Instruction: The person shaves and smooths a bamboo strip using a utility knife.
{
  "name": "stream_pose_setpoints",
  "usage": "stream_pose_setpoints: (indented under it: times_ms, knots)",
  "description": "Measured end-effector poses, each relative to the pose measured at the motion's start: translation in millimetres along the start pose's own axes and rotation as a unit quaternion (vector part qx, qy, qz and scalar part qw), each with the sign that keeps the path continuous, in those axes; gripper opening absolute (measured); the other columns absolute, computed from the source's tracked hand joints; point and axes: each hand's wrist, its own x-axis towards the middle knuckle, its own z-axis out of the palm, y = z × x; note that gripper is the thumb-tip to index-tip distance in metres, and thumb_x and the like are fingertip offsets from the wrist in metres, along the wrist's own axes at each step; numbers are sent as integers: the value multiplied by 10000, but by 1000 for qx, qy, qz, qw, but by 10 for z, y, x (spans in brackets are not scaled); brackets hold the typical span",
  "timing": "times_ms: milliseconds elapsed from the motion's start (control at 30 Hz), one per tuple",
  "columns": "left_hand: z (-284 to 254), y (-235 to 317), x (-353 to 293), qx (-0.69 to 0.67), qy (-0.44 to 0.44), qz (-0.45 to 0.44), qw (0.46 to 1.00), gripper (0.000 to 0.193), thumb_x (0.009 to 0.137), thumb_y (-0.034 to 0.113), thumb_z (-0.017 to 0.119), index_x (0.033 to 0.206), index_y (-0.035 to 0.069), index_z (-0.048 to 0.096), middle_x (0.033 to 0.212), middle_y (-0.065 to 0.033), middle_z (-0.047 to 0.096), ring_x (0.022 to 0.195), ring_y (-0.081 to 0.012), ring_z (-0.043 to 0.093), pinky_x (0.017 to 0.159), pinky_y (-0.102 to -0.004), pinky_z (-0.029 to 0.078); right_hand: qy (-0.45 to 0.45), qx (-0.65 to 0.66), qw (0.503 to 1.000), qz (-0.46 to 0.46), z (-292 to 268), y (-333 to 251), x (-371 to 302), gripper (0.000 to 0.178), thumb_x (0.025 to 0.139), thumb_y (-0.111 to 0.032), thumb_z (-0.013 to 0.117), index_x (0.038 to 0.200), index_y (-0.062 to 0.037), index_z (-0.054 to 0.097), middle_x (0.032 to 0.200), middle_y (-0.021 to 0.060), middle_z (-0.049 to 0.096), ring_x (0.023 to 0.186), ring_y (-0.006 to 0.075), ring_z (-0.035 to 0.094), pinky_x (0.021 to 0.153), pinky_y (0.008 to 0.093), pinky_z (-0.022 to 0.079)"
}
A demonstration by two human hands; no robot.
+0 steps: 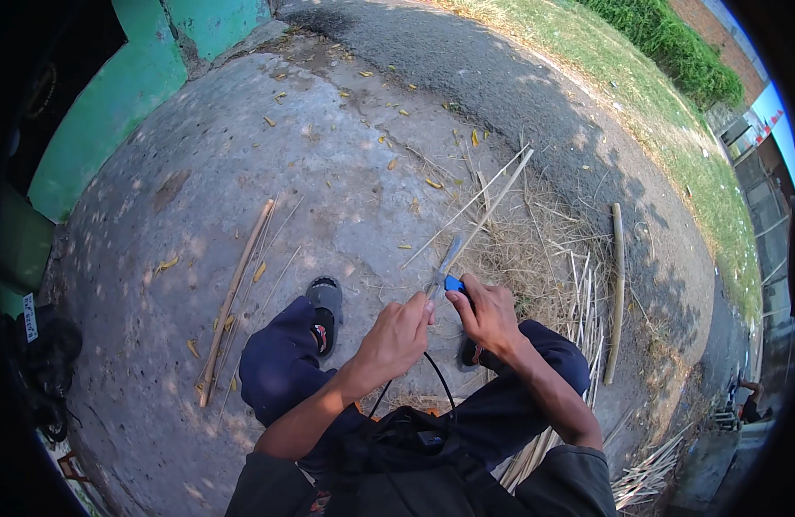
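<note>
The right hand (488, 317) is gripping a knife (453, 283), seemingly trimming the pale strip (498, 201) ahead of the left hand (397, 334), which is apparently pinching its end. Any further stroke is calling for steadiness

Grey concrete ground (242, 155), green wall (96, 129), asphalt path (449, 69), sunlit grass (578, 39), leafy hedge (673, 52), dappled shadows (617, 164)

The right hand (489, 317) hides part (how much is unclear) of the blue handle (453, 284).
</note>
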Motion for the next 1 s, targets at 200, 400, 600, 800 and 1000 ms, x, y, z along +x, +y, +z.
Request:
stream_pose_setpoints:
  times_ms: [200,400,600,800,1000]
  knots:
    - [-20,71,37,-26,-1,-8,1000,234,1087,119,467,949,-51,550,795,-274,644,817,-498,662,728,-520,495,-17,13,1000,-3,-32,8,29,364,1048,-381,624,923,-44,571,651,203,617,643,434,661,589,506,483]
    - [-57,170,38,-5,-15,-39,999,248,1089,130,477,941,-51,562,791,-275,645,811,-500,658,718,-519,493,19,-7,1000,6,-84,97,80,369,1043,-382,640,887,-54,573,632,190,599,599,417,644,556,482,468]
    - [-17,81,-4,-20,-4,-24,999,257,1096,144,473,948,-46,562,786,-261,645,805,-504,655,718,-514,495,18,0,999,-27,-30,72,41,373,1041,-388,644,887,-56,573,612,184,583,585,419,639,540,491,458]
    - [-17,51,-10,-20,4,-10,1000,264,1098,151,474,951,-49,563,789,-262,644,803,-497,661,720,-514,497,28,3,998,-47,-20,93,36,373,1041,-387,644,889,-54,577,606,181,586,559,426,615,529,487,451]
    - [-21,68,-25,-9,10,-9,1000,280,1101,162,467,939,-43,568,768,-259,639,794,-491,662,705,-508,493,29,-16,997,-64,82,32,-30,388,1055,-393,621,884,-49,564,627,186,590,566,427,616,537,494,458]
